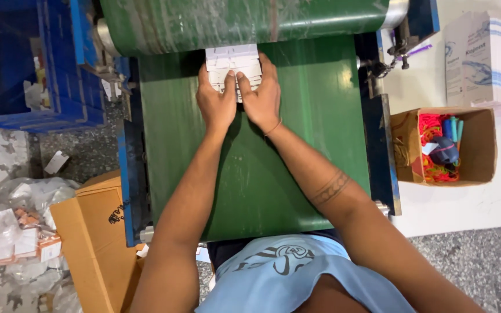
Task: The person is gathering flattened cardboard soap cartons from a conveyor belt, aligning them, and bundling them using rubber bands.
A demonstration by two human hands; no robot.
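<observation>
A stack of flat white cartons (233, 62) lies on the green conveyor belt (297, 150), just in front of the green roller (244, 23). My left hand (215, 104) presses on the stack's near left side, fingers closed around its edge. My right hand (262, 95) grips the near right side, thumb on top. Both thumbs meet at the middle of the stack. My forearms reach forward across the belt.
A blue machine frame (384, 150) borders the belt. An open cardboard box (482, 150) with red and blue items sits at right, a printed carton (485, 55) behind it. Blue crates (36, 64) stand far left, brown cardboard (97, 232) and plastic scraps (13, 232) below.
</observation>
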